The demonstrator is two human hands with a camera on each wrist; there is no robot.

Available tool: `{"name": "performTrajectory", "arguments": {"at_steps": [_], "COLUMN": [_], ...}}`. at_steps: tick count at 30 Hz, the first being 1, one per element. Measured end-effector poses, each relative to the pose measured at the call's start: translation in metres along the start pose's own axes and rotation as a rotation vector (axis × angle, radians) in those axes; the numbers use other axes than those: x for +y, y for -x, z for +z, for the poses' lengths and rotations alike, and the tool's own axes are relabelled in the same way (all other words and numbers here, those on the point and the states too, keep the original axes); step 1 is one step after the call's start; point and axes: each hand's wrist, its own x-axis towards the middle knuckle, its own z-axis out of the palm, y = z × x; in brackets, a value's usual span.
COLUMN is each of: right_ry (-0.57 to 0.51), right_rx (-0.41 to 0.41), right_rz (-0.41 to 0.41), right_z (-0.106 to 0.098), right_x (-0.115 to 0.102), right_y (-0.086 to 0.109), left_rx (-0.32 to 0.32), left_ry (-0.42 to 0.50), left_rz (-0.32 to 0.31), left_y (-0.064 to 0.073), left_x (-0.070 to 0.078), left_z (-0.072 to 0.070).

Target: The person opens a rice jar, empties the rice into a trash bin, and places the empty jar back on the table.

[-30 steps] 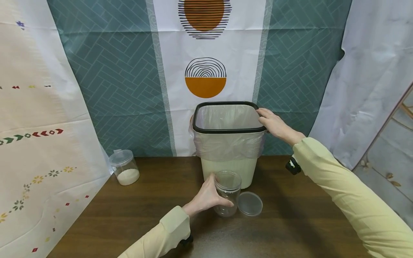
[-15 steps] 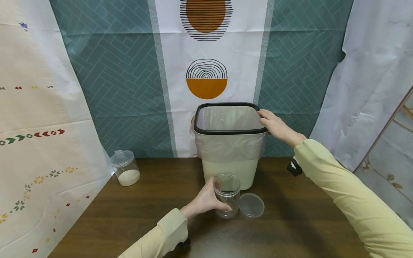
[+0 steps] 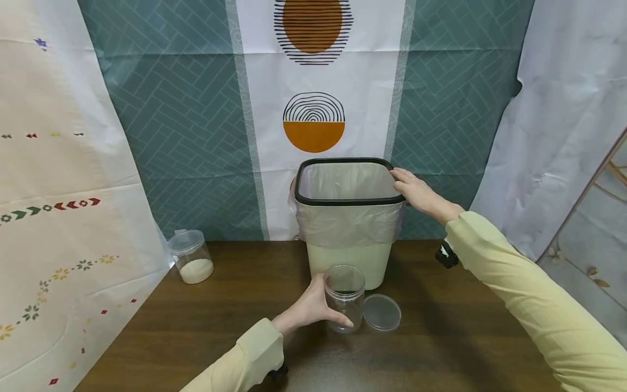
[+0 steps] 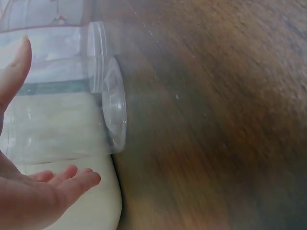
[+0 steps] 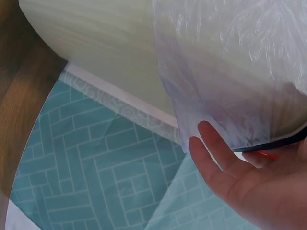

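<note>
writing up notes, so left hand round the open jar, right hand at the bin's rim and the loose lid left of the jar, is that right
Only the side is wrong: the head view shows the loose lid right of the open jar. Left hand round the jar, right hand at the bin's rim: correct.

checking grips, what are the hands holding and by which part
Right hand: the bin, by its black rim. Left hand: around the clear jar; grip unclear.
</note>
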Motion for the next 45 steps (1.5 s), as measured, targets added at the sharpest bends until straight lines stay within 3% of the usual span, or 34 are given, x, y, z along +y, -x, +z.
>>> {"name": "performTrajectory", "arguments": {"at_steps": [8,12,17,24,31,37,45], "right_ry": [-0.013,-0.024,-0.056,-0.048,-0.005,0.029,0.027], "right_rx": [0.000,-0.004,-0.009,-0.012,-0.021,-0.020,-0.003], "right_rz": [0.007,0.011,0.008,0.012,0.016,0.015,0.013], "right_z": [0.000,0.000,0.000,0.000,-0.002,-0.001,-0.001], "right_x": [0.000,0.000,-0.002,-0.003,-0.001,0.001,-0.003], "right_y": [0.000,0.000,0.000,0.000,-0.002,-0.003,-0.003], "left_rx": [-0.078,-0.132,-0.152,-0.085,-0.036,0.096,0.298], "left_ry": [0.056,0.084,0.125,0.136,0.199,0.136,0.041], "left_rz": [-0.042,-0.081,-0.110,-0.130,-0.115,-0.131,-0.188], "left_y": [0.007,0.014,0.021,0.031,0.040,0.044,0.051], "left_x": [0.000,-0.001,-0.006,-0.015,-0.023,-0.032,-0.057], "left_z": [-0.013,-0.027,-0.048,-0.070,-0.078,-0.091,-0.122]}}
